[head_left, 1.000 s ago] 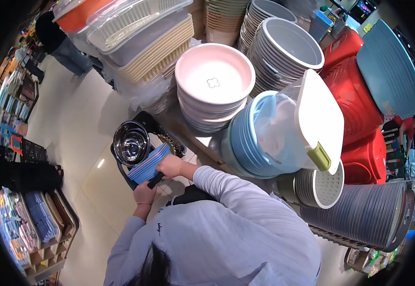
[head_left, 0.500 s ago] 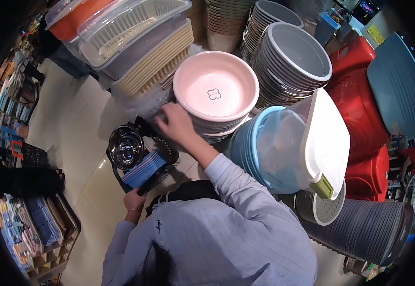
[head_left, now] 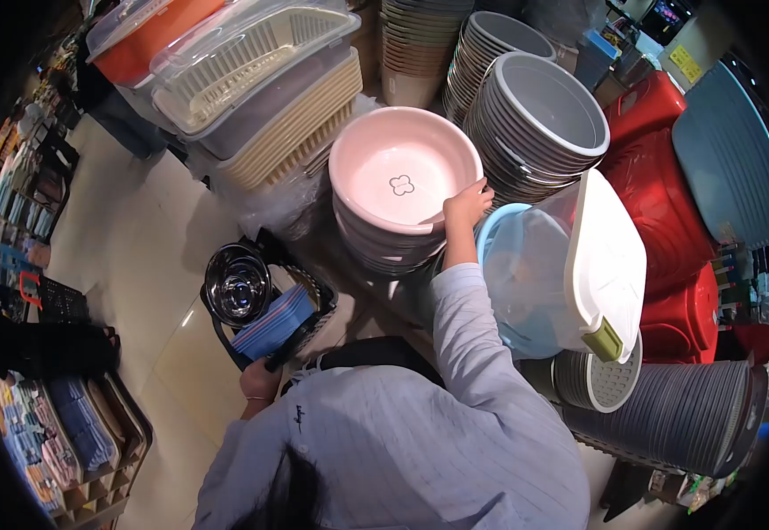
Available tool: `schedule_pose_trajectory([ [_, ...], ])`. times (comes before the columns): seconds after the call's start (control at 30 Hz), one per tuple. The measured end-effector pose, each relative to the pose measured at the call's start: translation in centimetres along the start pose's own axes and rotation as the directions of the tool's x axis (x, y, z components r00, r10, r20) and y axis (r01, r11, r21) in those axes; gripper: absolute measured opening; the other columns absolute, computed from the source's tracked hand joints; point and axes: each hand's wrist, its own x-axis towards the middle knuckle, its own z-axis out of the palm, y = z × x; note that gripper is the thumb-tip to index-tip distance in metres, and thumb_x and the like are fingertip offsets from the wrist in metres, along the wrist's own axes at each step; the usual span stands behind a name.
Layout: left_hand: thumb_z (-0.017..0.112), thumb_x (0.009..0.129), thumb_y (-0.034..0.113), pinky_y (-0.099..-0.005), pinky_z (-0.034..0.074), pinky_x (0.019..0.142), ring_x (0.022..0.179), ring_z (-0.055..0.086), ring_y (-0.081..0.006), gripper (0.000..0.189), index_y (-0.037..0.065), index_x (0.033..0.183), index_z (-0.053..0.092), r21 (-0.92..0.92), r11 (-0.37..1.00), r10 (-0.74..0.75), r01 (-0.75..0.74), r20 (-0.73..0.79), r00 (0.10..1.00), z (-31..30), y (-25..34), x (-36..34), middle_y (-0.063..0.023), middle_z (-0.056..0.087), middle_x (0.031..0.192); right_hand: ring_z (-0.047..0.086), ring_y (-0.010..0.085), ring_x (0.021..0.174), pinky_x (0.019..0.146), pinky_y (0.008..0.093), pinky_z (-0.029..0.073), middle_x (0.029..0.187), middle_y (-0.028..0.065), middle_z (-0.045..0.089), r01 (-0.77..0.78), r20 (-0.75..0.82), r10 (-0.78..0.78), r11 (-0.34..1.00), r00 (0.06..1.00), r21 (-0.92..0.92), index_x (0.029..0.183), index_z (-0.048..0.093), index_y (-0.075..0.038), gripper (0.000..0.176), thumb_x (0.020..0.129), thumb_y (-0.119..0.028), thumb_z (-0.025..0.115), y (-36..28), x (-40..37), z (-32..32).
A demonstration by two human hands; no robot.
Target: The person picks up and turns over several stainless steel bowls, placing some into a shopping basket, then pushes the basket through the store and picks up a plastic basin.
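Observation:
My right hand (head_left: 468,205) is at the right rim of a round pink basin (head_left: 384,168), its fingers bent over the edge. The basin tops a stack of similar basins and has a small flower outline on its bottom. Low at the left, my left hand (head_left: 260,380) is closed around the handle of a black shopping basket (head_left: 318,322). Inside the basket lie a shiny metal bowl (head_left: 238,284) and a stack of flat blue things (head_left: 271,323) with pinkish edges, whose kind I cannot make out.
Stacked grey buckets (head_left: 548,106) stand behind the basins. Right of my arm are blue buckets (head_left: 513,327), a clear container with a white lid (head_left: 610,256) and red containers (head_left: 667,194). Cream baskets (head_left: 292,132) are piled at the back left. Another person's legs (head_left: 128,119) show beyond.
My right hand has moved from the left of the pink basin across to its right rim. My left hand still holds the basket handle. The view has shifted slightly.

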Motion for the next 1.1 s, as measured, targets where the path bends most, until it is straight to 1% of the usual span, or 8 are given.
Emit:
schedule_pose_trajectory([
  [0.07,0.063,0.065,0.036,-0.0402,0.048,0.059,0.066,0.059,-0.0318,0.025,0.013,0.075,0.066,0.003,1.000,-0.005,0.005,0.019,1.000,0.0,-0.1,0.0,-0.0140,0.061,0.068,0.041,0.0418,0.109,0.092,0.0401,0.037,0.122,0.0262,0.034,-0.214,0.149,0.198,0.972,0.969,0.101,0.122,0.030,0.005,0.064,0.065,-0.001,0.060,1.5,1.6,1.0],
  [0.2,0.063,0.065,0.037,-0.0397,0.048,0.060,0.067,0.059,-0.0318,0.027,0.012,0.076,0.066,0.024,1.000,-0.018,0.017,0.035,0.999,-0.3,0.2,-0.1,-0.0141,0.061,0.069,0.042,0.0405,0.108,0.093,0.0399,0.036,0.118,0.0265,0.038,-0.170,0.220,0.152,0.983,0.964,0.063,0.116,0.033,0.007,0.057,0.067,-0.003,0.060,2.3,2.4,2.0],
  [0.43,0.062,0.065,0.037,-0.0399,0.047,0.059,0.066,0.059,-0.0319,0.028,0.011,0.074,0.065,0.023,1.000,0.009,-0.009,0.021,1.000,0.1,-0.2,0.3,-0.0142,0.061,0.068,0.044,0.0393,0.106,0.090,0.0399,0.039,0.114,0.0292,0.039,-0.141,0.074,0.140,0.990,0.987,0.016,0.110,0.035,0.006,0.049,0.068,-0.001,0.059,0.8,1.2,0.0],
  [0.6,0.063,0.064,0.035,-0.0404,0.047,0.059,0.066,0.059,-0.0318,0.026,0.011,0.072,0.065,0.031,1.000,-0.007,0.006,0.026,1.000,-0.1,-0.1,0.3,-0.0147,0.060,0.068,0.057,0.0369,0.082,0.078,0.0370,0.044,0.089,0.0255,0.056,0.030,-0.049,-0.008,0.880,0.999,0.475,0.098,0.040,0.006,0.037,0.066,-0.005,0.055,-0.9,1.8,-2.9],
  [0.77,0.064,0.063,0.036,-0.0401,0.047,0.060,0.067,0.059,-0.0317,0.027,0.011,0.074,0.066,0.042,0.999,0.027,-0.027,0.013,1.000,-0.2,0.0,0.2,-0.0141,0.061,0.069,0.058,0.0332,0.076,0.074,0.0372,0.044,0.081,0.0201,0.057,0.198,-0.236,-0.068,0.784,0.969,0.589,0.092,0.044,0.003,0.031,0.063,-0.004,0.053,-2.1,-0.5,-6.5],
  [0.93,0.064,0.064,0.040,-0.0403,0.048,0.061,0.068,0.059,-0.0331,0.032,0.009,0.074,0.066,-0.031,0.998,0.057,-0.056,0.056,0.997,-0.1,-1.1,0.9,-0.0163,0.060,0.068,0.054,0.0170,0.066,0.065,0.0281,0.043,0.076,0.0112,0.056,0.255,-0.183,-0.183,0.551,0.966,0.795,0.091,0.043,0.002,0.029,0.065,-0.002,0.054,-1.8,-1.5,-9.2],
  [1.0,0.066,0.065,0.044,-0.0366,0.048,0.068,0.076,0.060,-0.0312,0.042,0.008,0.087,0.064,-0.097,0.993,0.091,-0.062,0.328,0.940,-0.9,-1.4,1.6,-0.0194,0.061,0.079,0.052,0.0120,0.068,0.062,0.0246,0.042,0.080,0.0087,0.056,0.146,-0.067,-0.226,0.352,0.972,0.924,0.094,0.042,0.002,0.029,0.066,0.001,0.053,-1.9,-2.3,-10.0],
  [1.1,0.069,0.064,0.043,-0.0329,0.044,0.080,0.091,0.056,-0.0277,0.059,0.008,0.109,0.054,-0.289,0.956,0.186,-0.041,0.493,0.850,-0.3,-3.5,2.8,-0.0190,0.057,0.099,0.053,0.0131,0.071,0.062,0.0241,0.042,0.082,0.0096,0.055,-0.012,0.060,-0.236,0.198,0.970,0.980,0.095,0.042,0.002,0.031,0.066,0.002,0.053,-2.5,-3.6,-10.8],
])
